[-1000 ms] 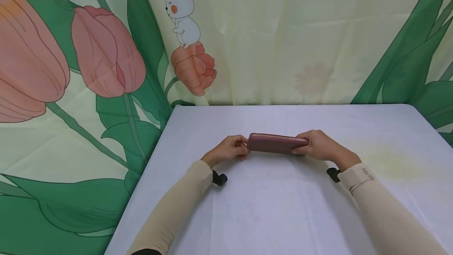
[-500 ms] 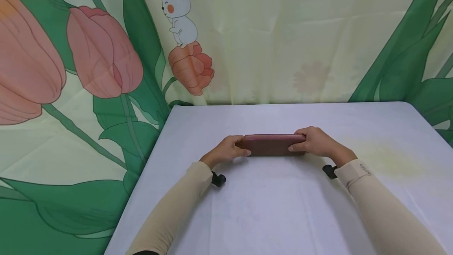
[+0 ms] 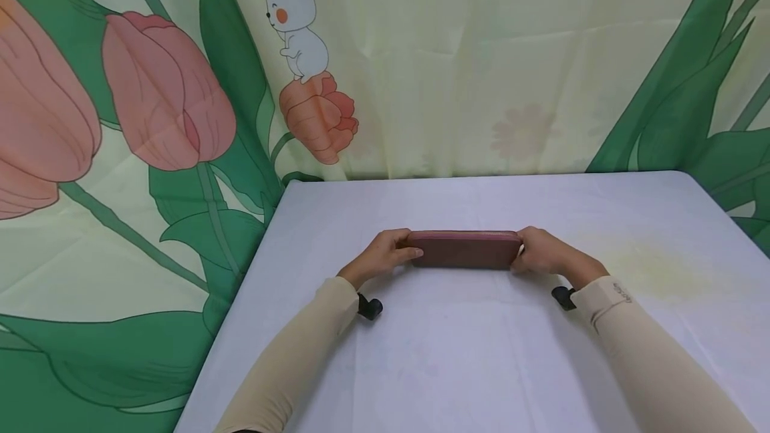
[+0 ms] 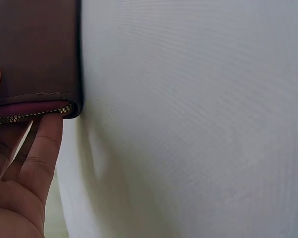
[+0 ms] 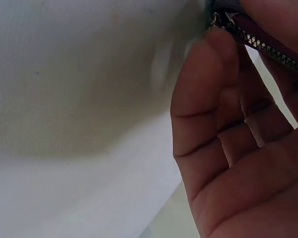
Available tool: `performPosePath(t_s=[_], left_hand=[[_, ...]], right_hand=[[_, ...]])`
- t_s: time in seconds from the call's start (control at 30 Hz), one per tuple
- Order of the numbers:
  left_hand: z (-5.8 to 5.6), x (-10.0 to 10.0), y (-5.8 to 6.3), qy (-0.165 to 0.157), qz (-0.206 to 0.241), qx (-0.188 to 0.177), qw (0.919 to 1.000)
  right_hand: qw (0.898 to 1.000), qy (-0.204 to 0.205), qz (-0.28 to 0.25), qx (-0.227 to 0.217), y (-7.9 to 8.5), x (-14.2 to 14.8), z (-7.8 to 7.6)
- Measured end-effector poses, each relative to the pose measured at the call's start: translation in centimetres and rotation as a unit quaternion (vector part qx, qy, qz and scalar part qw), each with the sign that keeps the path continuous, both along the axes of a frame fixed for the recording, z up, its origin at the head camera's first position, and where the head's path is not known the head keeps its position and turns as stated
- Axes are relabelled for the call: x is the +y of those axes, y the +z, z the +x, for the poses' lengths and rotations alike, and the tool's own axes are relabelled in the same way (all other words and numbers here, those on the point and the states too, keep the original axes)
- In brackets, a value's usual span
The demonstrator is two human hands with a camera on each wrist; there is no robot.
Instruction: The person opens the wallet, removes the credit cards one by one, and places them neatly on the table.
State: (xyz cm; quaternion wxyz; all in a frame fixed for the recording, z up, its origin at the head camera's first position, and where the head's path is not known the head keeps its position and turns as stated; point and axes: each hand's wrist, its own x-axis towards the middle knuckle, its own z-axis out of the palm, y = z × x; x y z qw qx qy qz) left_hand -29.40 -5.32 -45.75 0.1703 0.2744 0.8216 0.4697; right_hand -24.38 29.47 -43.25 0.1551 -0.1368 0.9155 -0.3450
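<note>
A dark maroon zip-around wallet (image 3: 466, 250) stands on its long edge at the middle of the table, zip along the top and broad face toward me. My left hand (image 3: 385, 254) grips its left end, thumb on the front face and fingers behind. In the left wrist view, those fingers (image 4: 42, 148) lie against the brass zip at the wallet's end. My right hand (image 3: 546, 252) is at the opposite end. The right wrist view shows its fingers (image 5: 201, 99) curled with fingertips right at the end of the zip (image 5: 268, 47), thumb close above.
A white cloth covers the table (image 3: 445, 353), with a faint yellowish patch (image 3: 662, 276) at right. Behind hangs a curtain (image 3: 451, 65) printed with tulips and a rabbit. Small black cameras (image 3: 369, 308) sit at both wrists.
My left hand has gone from touching the wallet's left end to gripping it. The wallet has turned its broad face toward me. My right thumb has slid off the front to the right end.
</note>
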Motion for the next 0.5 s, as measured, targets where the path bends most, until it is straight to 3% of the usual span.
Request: performPosePath(t_s=[0.13,0.33,0.5], left_hand=[[-0.14,-0.13,-0.03,-0.004,0.005,-0.012,0.9999],[-0.17,-0.37,0.14,-0.007,0.009,-0.038,0.9992],[-0.07,-0.20,0.19,-0.008,0.005,-0.034,0.9994]], right_hand=[[1.000,0.006,-0.009,-0.012,0.00,-0.01,0.15],[0.996,0.006,-0.035,-0.080,0.25,0.30,0.69],[0.993,0.000,-0.047,-0.104,-0.24,0.55,0.82]])
